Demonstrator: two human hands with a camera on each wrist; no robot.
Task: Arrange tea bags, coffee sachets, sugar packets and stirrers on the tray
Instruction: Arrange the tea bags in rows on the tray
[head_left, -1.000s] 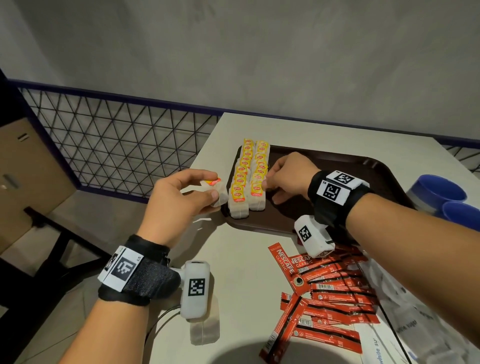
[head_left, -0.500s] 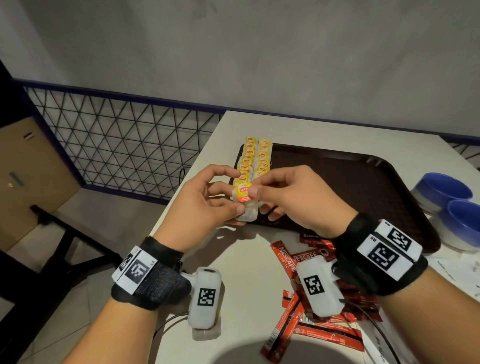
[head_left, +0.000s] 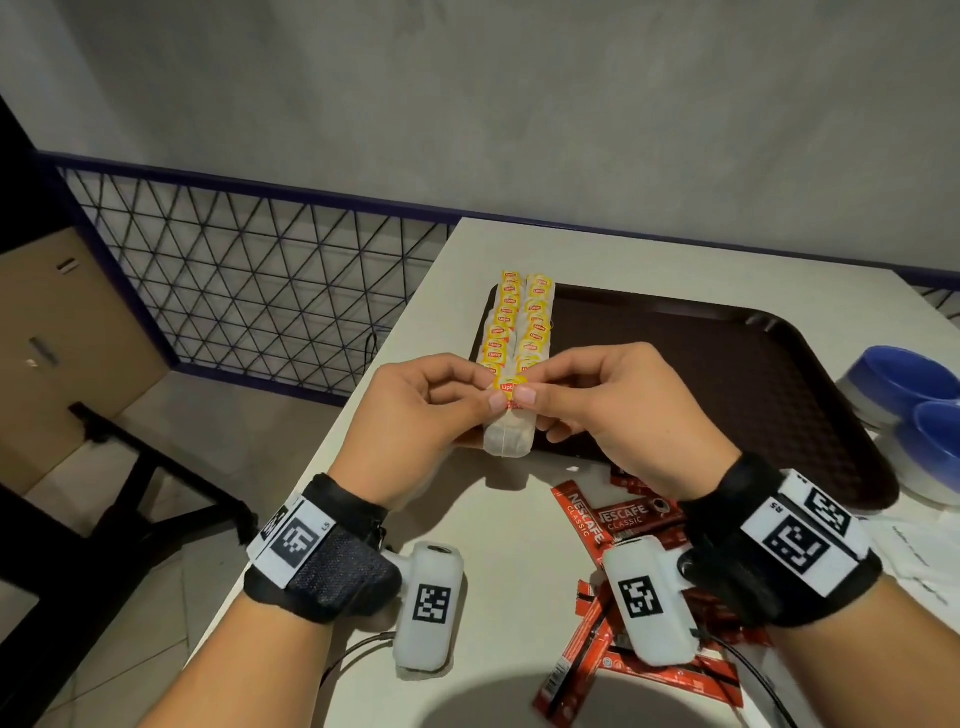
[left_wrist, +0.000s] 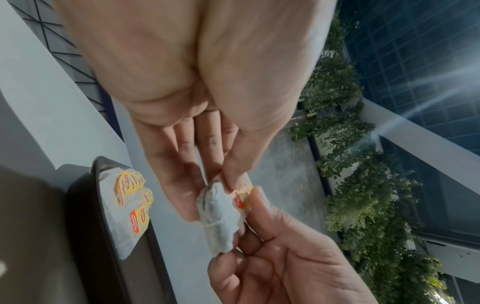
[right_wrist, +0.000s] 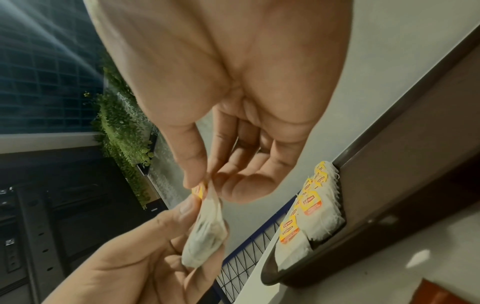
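Observation:
A white tea bag (head_left: 508, 434) with a yellow tag (head_left: 505, 386) hangs in the air just in front of the tray's near left corner. My left hand (head_left: 483, 402) and right hand (head_left: 535, 397) both pinch it at the tag end, thumbs side by side. The left wrist view shows the tea bag (left_wrist: 218, 218) between the fingers of both hands. Two neat rows of tea bags (head_left: 519, 322) lie along the left side of the dark brown tray (head_left: 727, 374). The right wrist view has the held tea bag (right_wrist: 205, 232) beside those rows of tea bags (right_wrist: 311, 209).
Red coffee sachets (head_left: 618, 519) lie loose on the white table (head_left: 488, 545) under my right wrist. Two blue cups (head_left: 904, 384) stand to the right of the tray. White paper packets (head_left: 924, 561) lie at the far right. The table's left edge drops off beside a wire fence (head_left: 234, 291).
My right hand left the tea bag rows on the tray and came to the tea bag held by my left hand. Both hands now pinch it together.

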